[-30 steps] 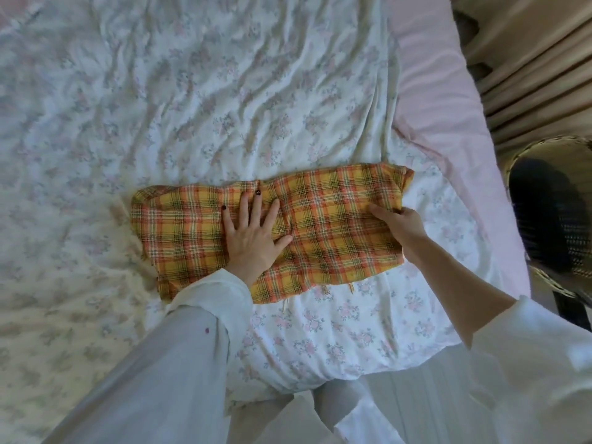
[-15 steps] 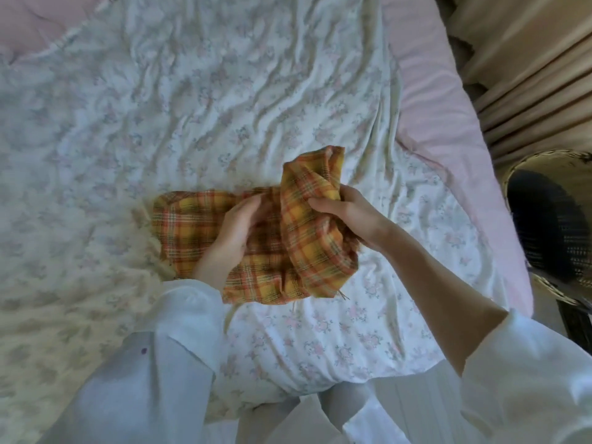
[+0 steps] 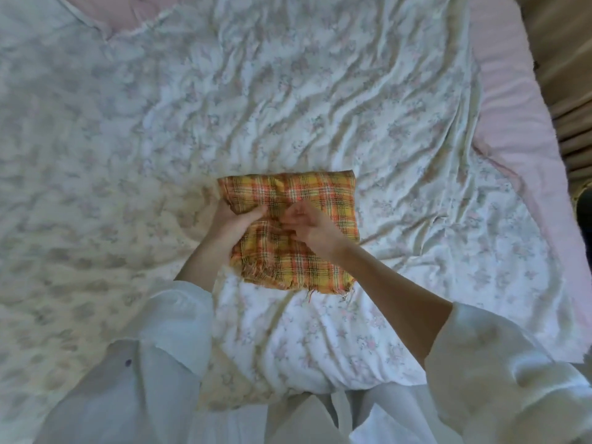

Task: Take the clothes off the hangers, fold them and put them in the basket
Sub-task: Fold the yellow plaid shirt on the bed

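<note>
On the floral sheet point(image 3: 320, 107), both hands, left point(image 3: 235, 222) and right point(image 3: 312, 225), grip the folded plaid cloth point(image 3: 320, 193).

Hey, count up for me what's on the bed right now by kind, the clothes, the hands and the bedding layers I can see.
Plaid garments: 1, the folded plaid cloth
Hands on it: 2, left hand and right hand
Bedding layers: 2, floral sheet and pink cover
Total: 5
</note>
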Demonstrator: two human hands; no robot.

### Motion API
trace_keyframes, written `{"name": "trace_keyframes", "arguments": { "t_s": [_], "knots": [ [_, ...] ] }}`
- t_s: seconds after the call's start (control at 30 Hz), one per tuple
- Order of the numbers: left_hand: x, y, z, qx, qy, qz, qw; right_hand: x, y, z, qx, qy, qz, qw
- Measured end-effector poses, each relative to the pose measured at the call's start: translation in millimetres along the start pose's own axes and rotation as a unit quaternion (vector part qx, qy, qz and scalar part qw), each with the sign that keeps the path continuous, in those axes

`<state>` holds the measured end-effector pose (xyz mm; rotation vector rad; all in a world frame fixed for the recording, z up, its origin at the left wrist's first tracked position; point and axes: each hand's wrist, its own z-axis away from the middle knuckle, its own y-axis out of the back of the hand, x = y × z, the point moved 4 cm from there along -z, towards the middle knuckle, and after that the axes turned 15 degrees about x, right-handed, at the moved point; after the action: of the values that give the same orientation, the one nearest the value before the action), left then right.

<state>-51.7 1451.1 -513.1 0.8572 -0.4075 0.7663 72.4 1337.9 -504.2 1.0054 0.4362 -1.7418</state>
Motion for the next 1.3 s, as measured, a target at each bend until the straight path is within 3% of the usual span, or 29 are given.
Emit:
{"name": "trace_keyframes", "arguments": {
  "t_s": [0.03, 0.1, 0.17, 0.2, 0.23, 0.3, 0.4, 0.47, 0.53, 0.63, 0.7, 0.8, 0.87, 0.97, 1.13, 1.3],
  "knots": [
    [1.6, -5.2, -2.1, 0.056, -0.026, -0.04, 0.997, 2.4, 9.0, 0.9, 0.08, 0.034, 0.034, 0.996],
    [2.1, -10.7, -2.2, 0.145, -0.039, -0.097, 0.984, 11.1, 28.3, 1.5, 0.228, 0.122, 0.197, 0.946],
    [-5.4, -9.3, -6.4, 0.184, -0.034, -0.128, 0.974, 26.7, 39.0, -1.8, 0.263, 0.127, 0.321, 0.901],
    [-12.8, -7.2, -11.7, 0.191, -0.022, -0.131, 0.973, 37.6, 41.0, -4.6, 0.245, 0.081, 0.329, 0.908],
    [-20.3, -5.0, -17.1, 0.191, -0.004, -0.127, 0.973, 47.3, 42.8, -6.5, 0.225, 0.013, 0.283, 0.932],
    [-33.5, -4.9, -27.1, 0.165, 0.045, -0.101, 0.98, 64.6, 41.2, -7.8, 0.203, -0.122, 0.06, 0.97],
    [-44.5, -13.5, -37.0, 0.095, 0.109, 0.007, 0.99, 75.6, 33.9, -3.5, 0.129, -0.221, -0.157, 0.954],
    [-44.7, -14.5, -40.9, 0.095, 0.123, 0.043, 0.987, 71.2, 28.1, -0.5, 0.096, -0.225, -0.206, 0.948],
    [-38.8, -7.4, -41.8, 0.14, 0.091, 0.007, 0.986, 57.6, 25.7, 0.7, 0.102, -0.19, -0.213, 0.953],
    [-5.4, 8.5, -34.5, 0.179, -0.102, -0.039, 0.978, 16.8, 31.1, 2.5, 0.116, -0.095, -0.151, 0.977],
    [31.5, 2.2, -21.3, 0.077, -0.229, -0.01, 0.97, -10.2, 52.0, 14.1, 0.101, -0.036, -0.095, 0.99],
    [79.9, -27.0, 8.7, -0.09, -0.284, -0.086, 0.951, -34.8, 103.6, 43.9, 0.09, -0.011, -0.041, 0.995],
    [106.1, -45.8, 37.2, -0.181, -0.262, -0.111, 0.942, -43.9, 139.1, 67.0, 0.064, -0.009, -0.028, 0.998],
    [138.0, -89.5, 97.1, -0.378, -0.141, 0.054, 0.913, -41.4, 193.9, 105.9, 0.031, -0.028, -0.037, 0.998],
    [154.5, -190.1, 196.9, -0.447, -0.056, 0.005, 0.893, 14.4, 285.5, 172.7, 0.048, -0.071, -0.111, 0.99],
    [132.6, -287.8, 308.7, -0.49, -0.07, -0.101, 0.863, 112.4, 394.5, 241.2, 0.2, -0.127, -0.127, 0.963]
  ]
}}
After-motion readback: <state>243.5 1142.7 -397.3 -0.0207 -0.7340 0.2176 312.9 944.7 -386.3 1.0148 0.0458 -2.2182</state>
